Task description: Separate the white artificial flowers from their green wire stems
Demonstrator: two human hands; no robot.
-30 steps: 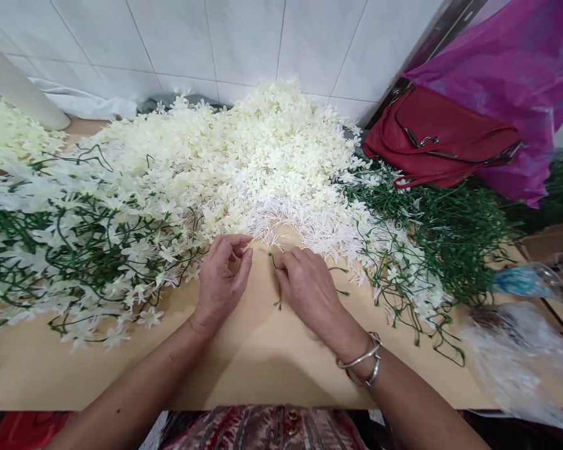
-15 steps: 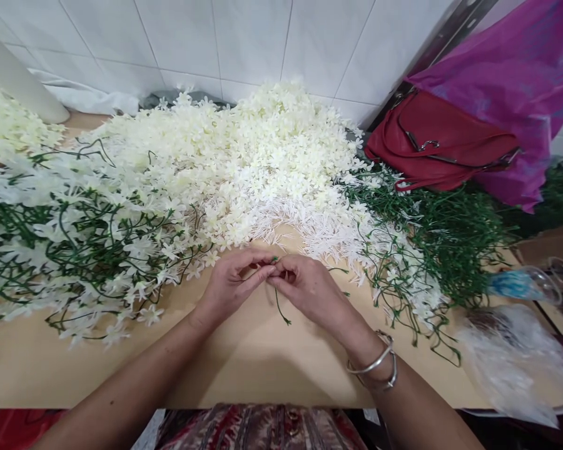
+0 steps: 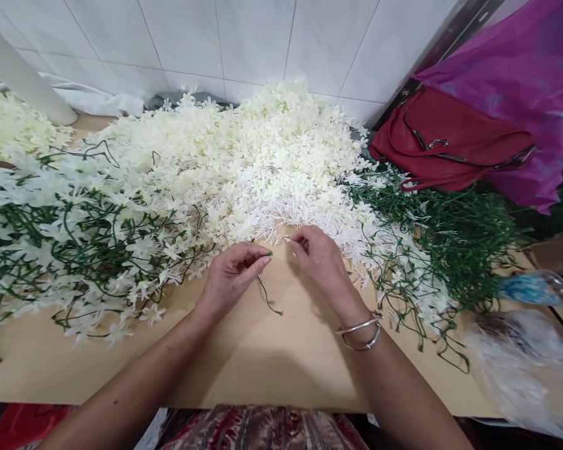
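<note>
Pale wooden tabletop [image 3: 248, 369], two hands in front of the white flower pile [image 3: 281, 144].
Just on its near side, the left hand [image 3: 228, 278] pinches the green stem [image 3: 268, 301] between thumb and forefinger; its long axis slants away from the pile, down to the right. The right hand's [image 3: 321, 259] thumb and forefinger nearly meet at the pile's near edge, their grip unclear; both forearms angle inward.
</note>
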